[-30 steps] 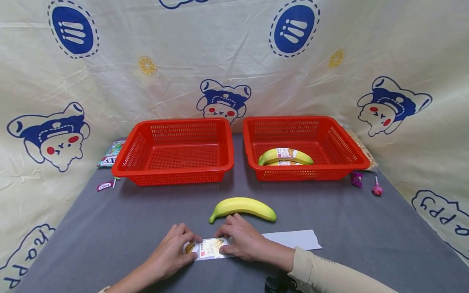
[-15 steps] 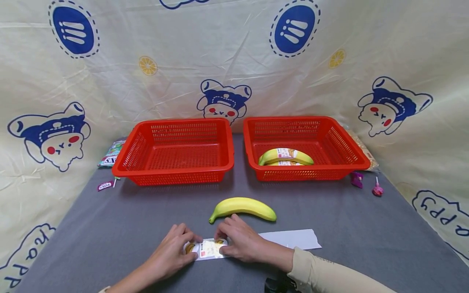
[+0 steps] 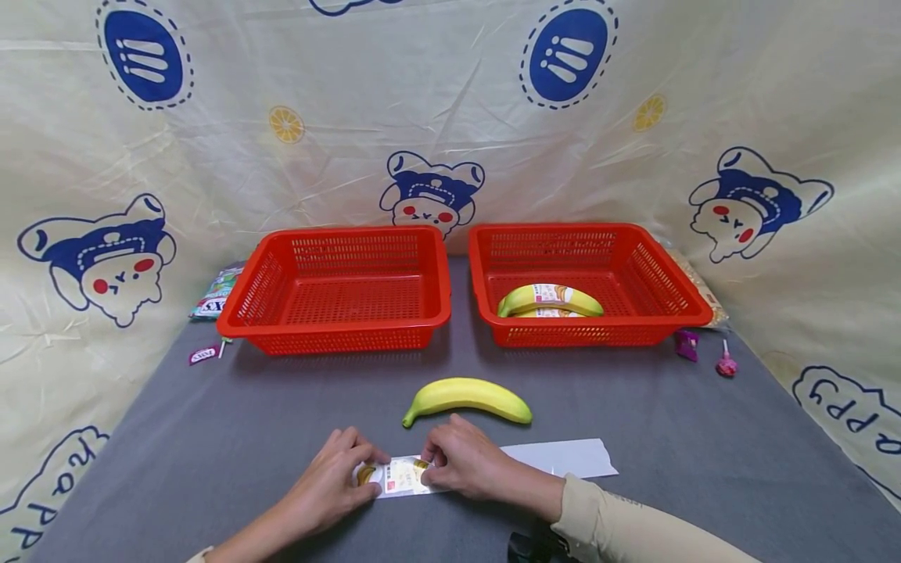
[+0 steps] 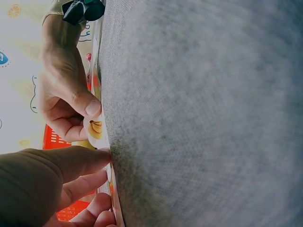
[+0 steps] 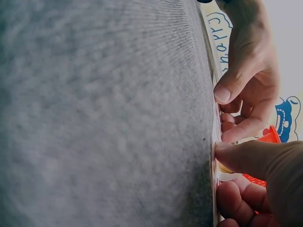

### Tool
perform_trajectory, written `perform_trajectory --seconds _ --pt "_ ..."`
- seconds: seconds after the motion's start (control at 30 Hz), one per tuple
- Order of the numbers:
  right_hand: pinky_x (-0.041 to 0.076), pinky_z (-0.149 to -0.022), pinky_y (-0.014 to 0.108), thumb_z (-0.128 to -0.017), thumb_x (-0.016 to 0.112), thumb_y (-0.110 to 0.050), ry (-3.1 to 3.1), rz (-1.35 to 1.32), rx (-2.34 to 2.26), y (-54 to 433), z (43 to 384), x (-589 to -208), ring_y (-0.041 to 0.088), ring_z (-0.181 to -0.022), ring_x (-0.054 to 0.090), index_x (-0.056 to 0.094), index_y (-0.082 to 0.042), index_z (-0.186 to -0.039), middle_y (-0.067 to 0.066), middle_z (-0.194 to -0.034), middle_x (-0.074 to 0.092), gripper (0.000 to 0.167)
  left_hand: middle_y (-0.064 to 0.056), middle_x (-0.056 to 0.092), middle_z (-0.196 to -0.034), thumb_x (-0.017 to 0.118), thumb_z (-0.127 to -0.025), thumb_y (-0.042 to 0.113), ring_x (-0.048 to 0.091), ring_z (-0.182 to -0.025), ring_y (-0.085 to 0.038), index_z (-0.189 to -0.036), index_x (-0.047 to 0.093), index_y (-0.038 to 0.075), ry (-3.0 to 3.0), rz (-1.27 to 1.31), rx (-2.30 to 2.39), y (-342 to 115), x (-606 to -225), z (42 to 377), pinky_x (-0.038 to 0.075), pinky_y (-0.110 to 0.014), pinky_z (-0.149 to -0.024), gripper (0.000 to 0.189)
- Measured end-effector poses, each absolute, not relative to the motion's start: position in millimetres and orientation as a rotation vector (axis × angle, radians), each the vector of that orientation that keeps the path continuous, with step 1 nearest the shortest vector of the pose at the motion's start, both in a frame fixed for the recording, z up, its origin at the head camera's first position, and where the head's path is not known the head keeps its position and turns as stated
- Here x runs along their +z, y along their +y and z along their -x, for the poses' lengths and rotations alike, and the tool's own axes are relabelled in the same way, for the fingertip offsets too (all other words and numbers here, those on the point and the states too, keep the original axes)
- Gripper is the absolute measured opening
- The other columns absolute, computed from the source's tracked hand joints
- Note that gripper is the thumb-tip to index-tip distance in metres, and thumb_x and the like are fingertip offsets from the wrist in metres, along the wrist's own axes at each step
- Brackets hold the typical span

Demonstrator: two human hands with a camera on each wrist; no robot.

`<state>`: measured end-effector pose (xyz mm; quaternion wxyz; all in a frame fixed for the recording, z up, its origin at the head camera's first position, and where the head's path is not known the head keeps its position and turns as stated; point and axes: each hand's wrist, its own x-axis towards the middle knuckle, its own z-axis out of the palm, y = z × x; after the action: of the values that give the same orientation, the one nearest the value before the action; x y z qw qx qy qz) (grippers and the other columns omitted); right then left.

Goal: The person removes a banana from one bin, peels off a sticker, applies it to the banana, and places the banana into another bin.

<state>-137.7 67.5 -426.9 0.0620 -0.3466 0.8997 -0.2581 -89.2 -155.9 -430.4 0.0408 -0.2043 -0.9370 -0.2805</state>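
A white paper strip [image 3: 563, 458] lies across the grey cloth, with a printed banana sticker [image 3: 404, 476] on its left part. My left hand [image 3: 329, 478] holds the strip's left end, thumb at the near edge and fingertips at the far edge. Thumb and forefinger of my right hand [image 3: 466, 463] pinch the sticker's right end. In the left wrist view, that rounded sticker end [image 4: 95, 129], printed with bananas, stands up from the cloth below the right thumb. Just beyond the right hand lies a yellow banana [image 3: 468, 397] without a sticker.
Two red baskets stand at the back. Stickered bananas [image 3: 524, 298] lie in the right basket [image 3: 598, 332]; the left basket [image 3: 338, 336] holds nothing visible. Wrapped sweets [image 3: 686, 344] and a lollipop [image 3: 726, 364] lie right, a snack bag [image 3: 217, 293] left.
My right fingers have drawn together and moved slightly right along the sticker, from a spread hold to a pinch at its end. The left hand stays put.
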Motion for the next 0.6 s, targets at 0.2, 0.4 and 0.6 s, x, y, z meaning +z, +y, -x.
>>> perform_trajectory --seconds 0.2,0.4,0.6 --pt "0.029 -0.062 0.013 -0.075 0.073 -0.019 2.679 1.058 -0.841 69.2 140.1 -428.6 -0.001 -0.068 0.038 0.066 -0.02 -0.075 -0.013 -0.064 0.053 0.007 0.011 0.051 -0.085 0.079 -0.068 0.017 0.037 -0.079 -0.003 -0.092 0.07 0.022 -2.877 0.622 -0.864 -156.5 -430.8 89.0 0.031 -0.02 -0.066 0.026" --pt "0.031 -0.063 0.014 -0.079 0.073 -0.018 2.61 0.995 -1.005 71.9 141.4 -430.6 -0.001 -0.069 0.04 0.067 -0.017 -0.075 -0.013 -0.064 0.053 0.007 0.011 0.05 -0.087 0.079 -0.069 0.018 0.037 -0.081 -0.004 -0.094 0.069 0.023 -2.917 0.617 -0.869 -157.1 -428.4 90.4 0.03 -0.021 -0.067 0.027" --pt "0.032 -0.063 0.015 -0.08 0.072 -0.019 2.57 0.965 -1.066 74.7 140.6 -429.4 0.001 -0.069 0.041 0.068 -0.017 -0.077 -0.013 -0.065 0.051 0.005 0.011 0.051 -0.088 0.079 -0.069 0.018 0.037 -0.081 -0.004 -0.095 0.069 0.023 -2.912 0.623 -0.867 -156.1 -427.6 89.9 0.031 -0.021 -0.068 0.028"
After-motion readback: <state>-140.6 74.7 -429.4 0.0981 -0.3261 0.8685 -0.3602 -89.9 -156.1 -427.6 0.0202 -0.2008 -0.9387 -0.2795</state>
